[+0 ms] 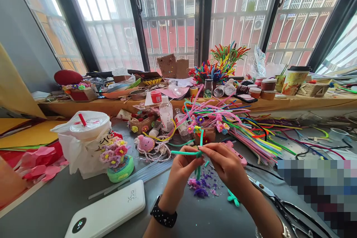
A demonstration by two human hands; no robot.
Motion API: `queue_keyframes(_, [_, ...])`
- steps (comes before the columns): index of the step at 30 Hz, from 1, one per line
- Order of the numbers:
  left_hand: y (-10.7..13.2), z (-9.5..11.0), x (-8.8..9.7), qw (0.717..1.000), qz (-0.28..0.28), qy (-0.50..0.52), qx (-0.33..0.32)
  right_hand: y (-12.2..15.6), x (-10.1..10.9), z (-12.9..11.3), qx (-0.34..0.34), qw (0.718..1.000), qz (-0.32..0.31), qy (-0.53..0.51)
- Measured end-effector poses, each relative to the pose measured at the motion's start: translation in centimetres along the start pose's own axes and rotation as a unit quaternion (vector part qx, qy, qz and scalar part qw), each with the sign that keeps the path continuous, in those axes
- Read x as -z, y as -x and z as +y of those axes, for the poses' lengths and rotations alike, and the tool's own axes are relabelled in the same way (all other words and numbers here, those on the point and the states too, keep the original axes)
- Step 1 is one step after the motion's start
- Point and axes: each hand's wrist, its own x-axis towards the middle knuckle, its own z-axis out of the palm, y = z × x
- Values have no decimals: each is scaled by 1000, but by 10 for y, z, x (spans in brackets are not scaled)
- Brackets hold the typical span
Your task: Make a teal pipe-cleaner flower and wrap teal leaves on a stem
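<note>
Grip: left hand (181,165), right hand (226,161) tight on green pipe cleaner (185,152); "35W" power bank (107,212).

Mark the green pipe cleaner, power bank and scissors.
pipe cleaner (181,152), head view, horizontal arm
power bank (108,210), head view, white top face
scissors (263,189), head view, metal blade

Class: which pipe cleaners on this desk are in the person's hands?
The crossed teal ones, pinched between left hand and right hand; the others lie in a pile behind or stand in a bunch on the sill.
</note>
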Motion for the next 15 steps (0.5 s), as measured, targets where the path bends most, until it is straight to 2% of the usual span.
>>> queue_keyframes(10, [5,1,-3,989,29,-131,-57,-2,-4,-4,-19,999,17,23])
queue_keyframes(15, [5,2,-2,963,45,-245,-100,-4,-1,-6,-64,998,-25,9])
